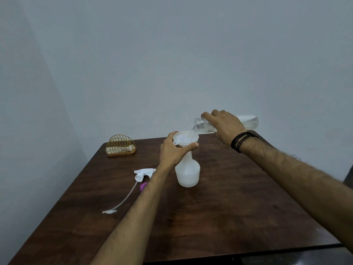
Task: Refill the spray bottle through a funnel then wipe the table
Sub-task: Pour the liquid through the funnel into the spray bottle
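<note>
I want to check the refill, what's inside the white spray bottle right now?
The spray bottle looks to hold liquid in its lower part. The funnel sits in its neck, but the left hand covers that joint.

A white translucent spray bottle (187, 173) is stood upright near the middle of the dark wooden bench (229, 207), its head removed and a shallow layer of liquid seen in its base. A white funnel (186, 138) is seated in its neck, the rim level and open upward. A clear plastic bottle (208, 124) is held almost horizontal above and to the right of the funnel, uncapped mouth tipped toward it, and a thin stream of clear liquid is seen falling into the bowl. The white trigger sprayer (143, 173) is laid on its side to the left of the spray bottle, its long dip tube (126, 197) stretched toward the near edge.
</note>
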Tool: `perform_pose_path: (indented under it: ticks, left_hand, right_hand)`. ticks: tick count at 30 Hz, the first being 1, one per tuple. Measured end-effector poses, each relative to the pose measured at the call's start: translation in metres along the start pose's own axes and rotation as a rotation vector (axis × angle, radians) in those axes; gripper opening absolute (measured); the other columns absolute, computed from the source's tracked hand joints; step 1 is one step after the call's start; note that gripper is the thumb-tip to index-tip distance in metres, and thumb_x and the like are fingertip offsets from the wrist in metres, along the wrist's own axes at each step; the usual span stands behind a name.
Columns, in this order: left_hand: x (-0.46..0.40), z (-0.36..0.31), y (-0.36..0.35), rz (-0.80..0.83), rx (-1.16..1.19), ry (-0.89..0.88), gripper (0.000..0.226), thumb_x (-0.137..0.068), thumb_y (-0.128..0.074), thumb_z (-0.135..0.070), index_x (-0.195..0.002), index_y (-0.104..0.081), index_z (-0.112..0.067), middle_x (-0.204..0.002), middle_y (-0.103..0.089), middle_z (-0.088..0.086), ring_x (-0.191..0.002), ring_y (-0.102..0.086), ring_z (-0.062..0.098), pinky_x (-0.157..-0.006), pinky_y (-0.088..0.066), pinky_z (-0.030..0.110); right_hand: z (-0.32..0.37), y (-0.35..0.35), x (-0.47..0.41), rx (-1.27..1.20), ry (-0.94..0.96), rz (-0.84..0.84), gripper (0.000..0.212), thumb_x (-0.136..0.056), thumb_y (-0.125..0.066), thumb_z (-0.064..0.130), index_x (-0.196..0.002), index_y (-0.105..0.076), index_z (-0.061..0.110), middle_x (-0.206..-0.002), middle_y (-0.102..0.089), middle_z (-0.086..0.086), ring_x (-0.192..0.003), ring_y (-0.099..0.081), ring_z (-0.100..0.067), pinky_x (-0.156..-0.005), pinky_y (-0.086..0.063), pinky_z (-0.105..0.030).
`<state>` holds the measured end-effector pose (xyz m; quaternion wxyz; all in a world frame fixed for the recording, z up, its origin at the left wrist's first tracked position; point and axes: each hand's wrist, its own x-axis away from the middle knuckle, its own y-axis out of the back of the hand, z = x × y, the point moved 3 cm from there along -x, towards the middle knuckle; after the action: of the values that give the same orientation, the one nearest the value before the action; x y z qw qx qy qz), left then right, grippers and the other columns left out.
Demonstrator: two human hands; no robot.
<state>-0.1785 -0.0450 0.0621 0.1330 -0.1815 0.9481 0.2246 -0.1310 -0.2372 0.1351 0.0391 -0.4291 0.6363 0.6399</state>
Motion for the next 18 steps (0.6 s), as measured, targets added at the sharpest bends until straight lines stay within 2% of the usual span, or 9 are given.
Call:
perform_pose_path:
  ticks: [3,11,18]
  left_hand:
    - [0.0006,-0.0021,0.0005,0.002,-0.004,0.002,0.09,-0.066,-0.087,-0.052,-0.141,-0.049,-0.02,-0.136,-0.058,0.0,-0.115,-0.053,0.014,-0.089,-0.05,0.025]
    - [0.0009,-0.003,0.0003,0.004,-0.015,0.004,0.091,-0.067,-0.086,-0.052,-0.142,-0.048,-0.019,-0.139,-0.056,0.001,-0.123,-0.054,0.019,-0.093,-0.05,0.029]
    - [0.0014,-0.0032,0.0003,-0.001,0.002,0.0,0.09,-0.065,-0.087,-0.052,-0.14,-0.05,-0.02,-0.136,-0.058,0.0,-0.116,-0.054,0.014,-0.09,-0.05,0.026]
  right_hand:
    - [0.0001,-0.0005,-0.0004,0.009,0.002,0.007,0.06,-0.077,-0.057,-0.01,-0.127,-0.048,0.021,-0.096,-0.056,-0.006,-0.081,-0.052,-0.027,-0.063,-0.037,-0.033]
    - [0.0007,-0.0003,-0.0021,0.02,0.007,-0.007,0.06,-0.076,-0.056,-0.012,-0.126,-0.049,0.02,-0.095,-0.056,-0.007,-0.08,-0.051,-0.026,-0.065,-0.031,-0.032]
    - [0.0014,-0.0032,-0.0021,0.021,0.009,-0.015,0.06,-0.075,-0.052,-0.014,-0.125,-0.05,0.02,-0.093,-0.055,-0.007,-0.078,-0.05,-0.027,-0.065,-0.031,-0.032]
